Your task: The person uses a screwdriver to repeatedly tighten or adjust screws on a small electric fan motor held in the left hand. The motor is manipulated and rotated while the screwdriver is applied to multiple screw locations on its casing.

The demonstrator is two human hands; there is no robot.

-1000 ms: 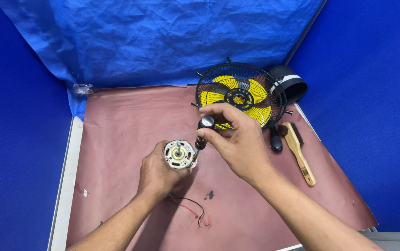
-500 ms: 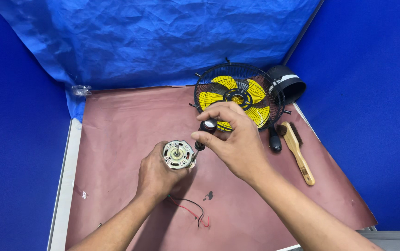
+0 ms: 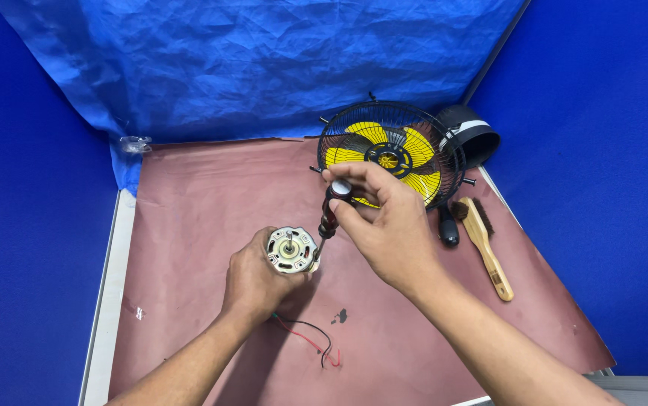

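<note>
My left hand (image 3: 252, 282) grips a small round metal motor (image 3: 291, 250) upright on the reddish-brown mat, its shaft end facing up. Red and black wires (image 3: 310, 340) trail from under it toward me. My right hand (image 3: 384, 225) holds a screwdriver (image 3: 331, 212) with a dark red-and-black handle, its tip set against the motor's right rim. The fingers wrap the top of the handle.
A black wire fan guard with yellow blades (image 3: 390, 154) lies at the back right, a black cylindrical housing (image 3: 473, 135) behind it. A wooden brush (image 3: 485, 244) and a black tool handle (image 3: 448, 225) lie to the right. A small dark part (image 3: 340, 316) rests near the wires. Blue tarp walls surround the mat (image 3: 196, 218).
My right hand's fingers have shifted slightly on the screwdriver handle; the motor and left hand stay in place.
</note>
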